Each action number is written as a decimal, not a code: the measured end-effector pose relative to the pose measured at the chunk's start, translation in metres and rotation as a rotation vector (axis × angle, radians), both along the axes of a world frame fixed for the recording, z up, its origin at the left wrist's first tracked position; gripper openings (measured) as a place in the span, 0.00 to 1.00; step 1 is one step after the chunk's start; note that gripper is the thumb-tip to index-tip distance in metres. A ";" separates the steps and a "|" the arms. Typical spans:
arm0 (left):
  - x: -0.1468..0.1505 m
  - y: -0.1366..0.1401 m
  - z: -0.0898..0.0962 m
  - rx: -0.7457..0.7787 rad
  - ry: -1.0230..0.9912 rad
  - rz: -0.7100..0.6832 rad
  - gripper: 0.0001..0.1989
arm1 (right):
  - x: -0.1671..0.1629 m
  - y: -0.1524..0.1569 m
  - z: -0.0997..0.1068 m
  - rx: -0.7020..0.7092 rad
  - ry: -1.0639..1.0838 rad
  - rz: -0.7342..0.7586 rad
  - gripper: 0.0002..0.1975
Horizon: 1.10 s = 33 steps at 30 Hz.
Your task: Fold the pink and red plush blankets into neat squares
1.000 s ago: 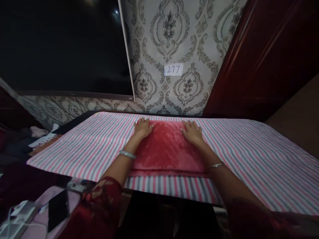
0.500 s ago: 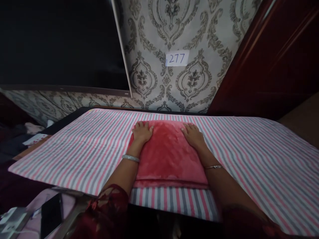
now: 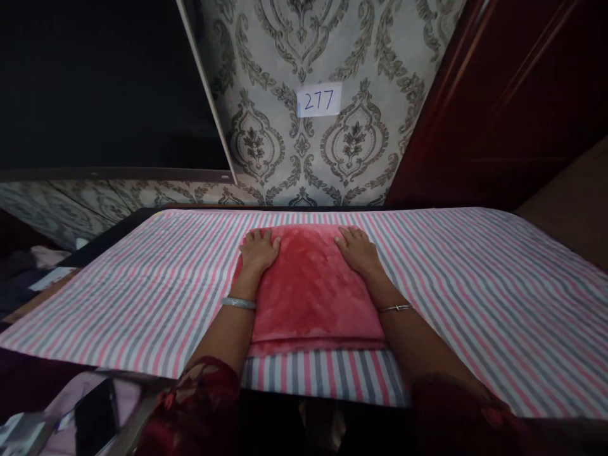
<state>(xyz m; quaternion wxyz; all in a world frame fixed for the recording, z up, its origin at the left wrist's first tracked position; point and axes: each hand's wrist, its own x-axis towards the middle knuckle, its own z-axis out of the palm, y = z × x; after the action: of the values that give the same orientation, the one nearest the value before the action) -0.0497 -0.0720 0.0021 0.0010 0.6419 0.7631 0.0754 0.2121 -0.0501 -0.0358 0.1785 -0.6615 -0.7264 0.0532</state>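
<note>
A folded red plush cloth [image 3: 308, 285] lies on a pink, grey and white striped cover [image 3: 156, 285]. My left hand [image 3: 259, 250] rests flat on its far left corner, fingers spread. On the far right corner lies my right hand [image 3: 357, 249], palm down with its fingers stretched out. Folded layers show along the cloth's near edge. Neither hand grips the fabric; both press on its top. A pale bangle is on my left wrist and a thin metal one on my right.
Behind the table stands patterned wallpaper with a paper sign [image 3: 319, 99] reading 277. A large dark screen [image 3: 104, 88] hangs at the left. A dark red glossy panel [image 3: 494, 107] rises at the right. Below left, a phone [image 3: 96, 415] lies on a pink surface.
The camera view has shifted slightly, so the scene sits a little further left and higher. Both hands stay flat on the same corners of the red plush cloth.
</note>
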 end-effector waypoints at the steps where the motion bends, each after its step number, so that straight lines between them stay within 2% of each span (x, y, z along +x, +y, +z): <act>1: 0.000 0.000 0.000 -0.001 -0.002 -0.002 0.32 | -0.001 -0.001 0.001 -0.006 -0.002 -0.002 0.30; 13: 0.001 -0.006 0.003 0.051 -0.010 -0.010 0.31 | -0.004 -0.006 0.007 -0.016 0.031 -0.006 0.30; 16: -0.001 -0.006 0.009 0.038 -0.027 -0.015 0.31 | -0.003 -0.008 0.009 -0.031 0.031 -0.018 0.30; 20: 0.000 -0.013 0.026 0.050 -0.031 -0.009 0.31 | -0.005 -0.012 0.023 -0.046 0.013 -0.020 0.30; 23: 0.008 -0.030 0.033 0.129 0.013 -0.082 0.31 | -0.016 -0.020 0.040 0.015 -0.032 -0.005 0.29; 25: 0.015 -0.043 0.028 0.130 0.022 -0.155 0.33 | -0.028 -0.027 0.048 0.072 -0.068 0.083 0.28; 27: 0.022 -0.055 0.015 0.090 0.019 -0.185 0.36 | -0.040 -0.035 0.049 0.070 -0.103 0.196 0.28; 30: 0.027 -0.063 -0.008 0.076 0.043 -0.174 0.38 | -0.051 -0.042 0.037 -0.002 -0.130 0.264 0.28; 33: 0.028 -0.063 -0.020 0.087 0.070 -0.173 0.38 | -0.052 -0.042 0.024 -0.012 -0.137 0.254 0.29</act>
<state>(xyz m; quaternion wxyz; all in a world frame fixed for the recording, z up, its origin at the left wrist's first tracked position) -0.0221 -0.1355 -0.0177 -0.0472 0.7071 0.7003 0.0856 0.1598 -0.0925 -0.0121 0.1164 -0.5673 -0.8145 0.0342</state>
